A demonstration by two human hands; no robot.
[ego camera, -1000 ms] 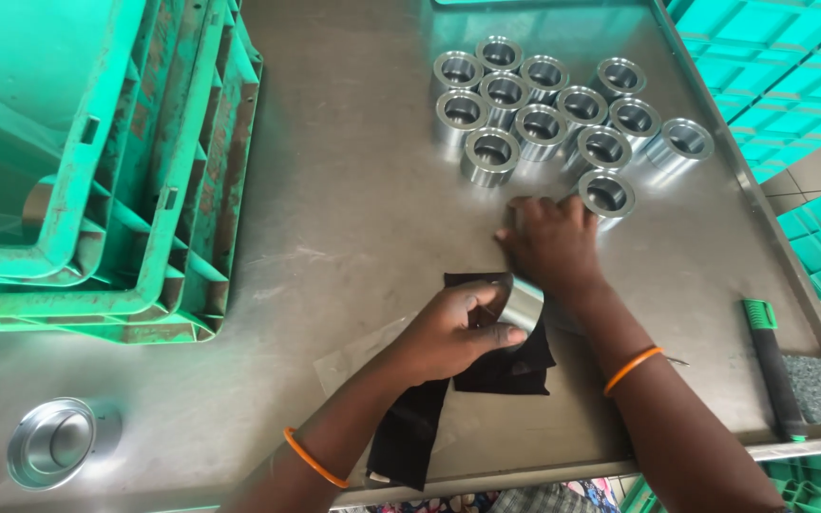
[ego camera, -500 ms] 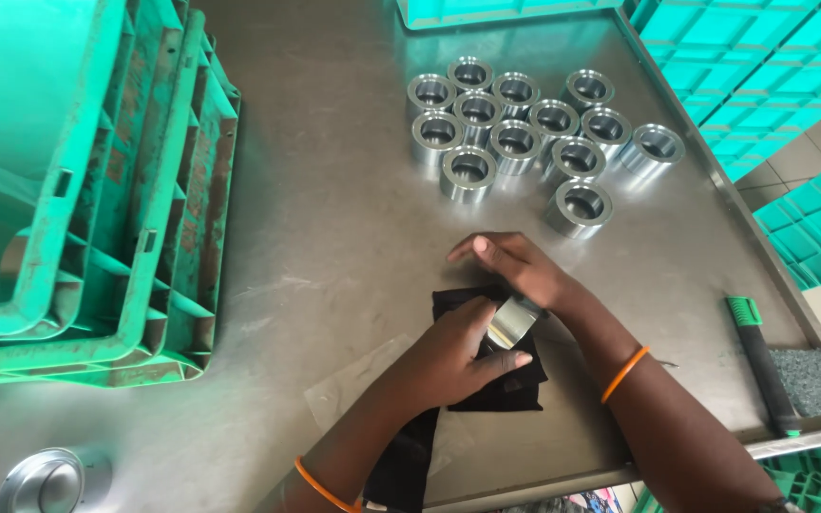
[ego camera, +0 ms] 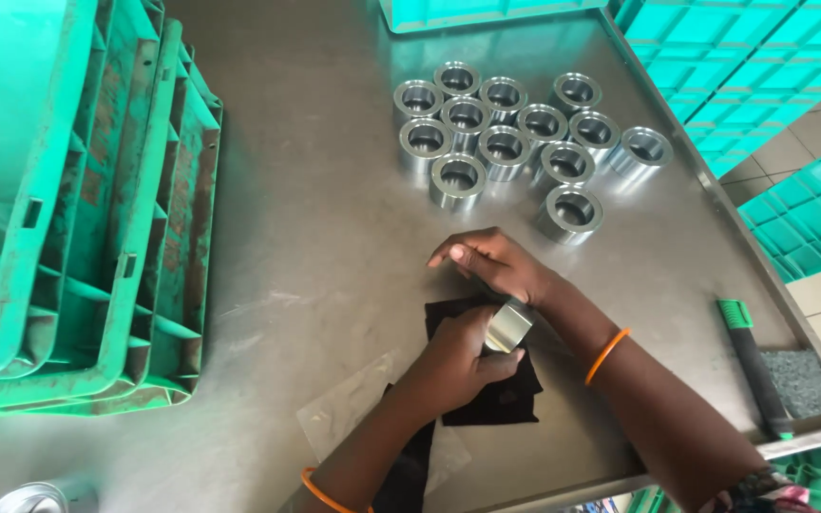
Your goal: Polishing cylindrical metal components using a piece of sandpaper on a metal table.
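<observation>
Steel table (ego camera: 315, 237): left hand (ego camera: 458, 366) fingers grip metal ring (ego camera: 508, 327) (over black cloth (ego camera: 496, 399)); right hand (ego camera: 496, 266) fingers spread, empty.

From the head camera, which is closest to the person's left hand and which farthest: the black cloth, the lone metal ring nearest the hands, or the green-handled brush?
From the left hand:
1. Black cloth, directly under it.
2. Lone metal ring, beyond the hands.
3. Green-handled brush, at the table's right edge.

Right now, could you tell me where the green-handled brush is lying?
In the head view, the green-handled brush lies at the table's right edge near the front corner, right of the right hand and forearm, well below the metal rings.
</observation>
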